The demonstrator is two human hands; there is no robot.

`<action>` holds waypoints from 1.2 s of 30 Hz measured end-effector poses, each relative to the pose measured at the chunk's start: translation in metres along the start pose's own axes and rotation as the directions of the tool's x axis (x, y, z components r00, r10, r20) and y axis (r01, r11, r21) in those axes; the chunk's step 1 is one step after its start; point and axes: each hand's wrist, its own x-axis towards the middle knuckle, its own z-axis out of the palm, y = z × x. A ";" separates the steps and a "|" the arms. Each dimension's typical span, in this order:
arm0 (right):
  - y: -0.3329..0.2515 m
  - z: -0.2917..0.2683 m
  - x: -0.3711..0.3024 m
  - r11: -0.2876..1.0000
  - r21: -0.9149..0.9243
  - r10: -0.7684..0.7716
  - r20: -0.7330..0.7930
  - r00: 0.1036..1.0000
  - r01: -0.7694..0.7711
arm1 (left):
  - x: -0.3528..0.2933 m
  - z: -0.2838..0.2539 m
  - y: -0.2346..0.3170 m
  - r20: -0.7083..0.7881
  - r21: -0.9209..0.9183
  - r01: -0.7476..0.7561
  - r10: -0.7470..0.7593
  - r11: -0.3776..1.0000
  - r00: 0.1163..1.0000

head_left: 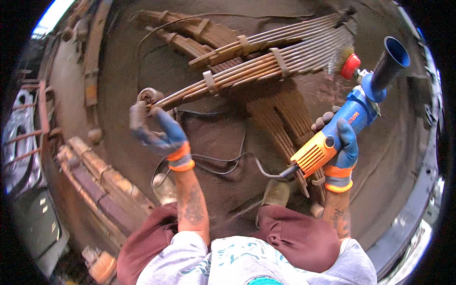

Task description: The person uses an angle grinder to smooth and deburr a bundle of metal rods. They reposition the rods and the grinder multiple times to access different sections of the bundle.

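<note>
A rusty leaf spring pack (256, 64), its leaves stacked and held by metal clips, lies slantwise ahead of me. My left hand (164, 135), in a blue and grey glove with an orange cuff, has its fingers and thumb closed about the rolled eye (150, 95) at the near left end; the fingertips are blurred. In my gloved right hand (348, 145) is a blue and yellow angle grinder (316, 152). Its red-backed wire cup brush (350, 66) is beside the spring's right end; contact is unclear. A blue flared horn-shaped piece (390, 61) sticks out from the grinder's head.
More rusty leaf springs (280, 114) lie beneath and behind this one. The grinder's black cord (228, 161) loops across the dirty floor between my boots (274, 192). Spring packs (102, 175) and a long bar (95, 61) lie left, near a rusty metal frame (43, 109).
</note>
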 end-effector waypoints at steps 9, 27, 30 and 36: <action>0.052 -0.020 0.006 0.943 0.269 0.178 0.088 0.980 -0.195 | -0.036 -0.040 0.180 0.833 -0.547 0.246 0.492 0.800 0.253; 0.072 0.057 0.007 0.960 -0.280 0.076 0.216 0.973 -0.013 | -0.037 -0.047 0.104 0.621 -0.648 -0.228 0.677 0.727 0.395; 0.103 0.067 0.006 0.960 -0.227 -0.087 0.314 0.946 0.164 | -0.008 -0.060 0.098 0.649 -0.632 -0.396 0.734 0.666 0.199; 0.155 0.081 0.004 0.944 -0.288 -0.082 0.273 0.959 0.162 | 0.137 -0.083 0.149 0.513 -0.225 -0.816 0.777 0.533 0.365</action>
